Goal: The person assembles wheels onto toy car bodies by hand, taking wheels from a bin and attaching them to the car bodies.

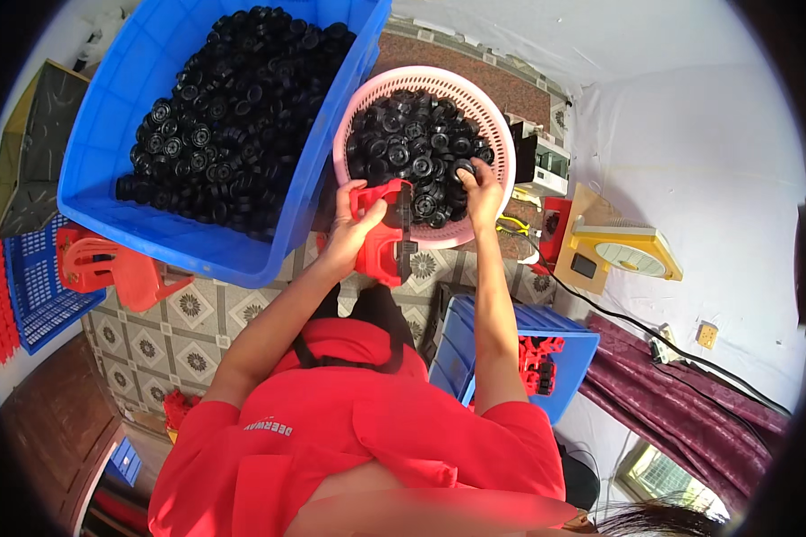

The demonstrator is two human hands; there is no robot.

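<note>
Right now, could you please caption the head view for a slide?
Left hand holds a red part; right hand pinches a round black piece over a pink basket.

A small workshop, this, in a homelike room!
Blue tub (166, 242) and pink basket (503, 166) heaped with black wheel-like parts (219, 134), red pieces (535, 358) bunched in a blue crate (575, 367), and there, domestic touches: patterned floor tiles (188, 309), plastic chair (139, 273), purple curtain (645, 385)!
</note>
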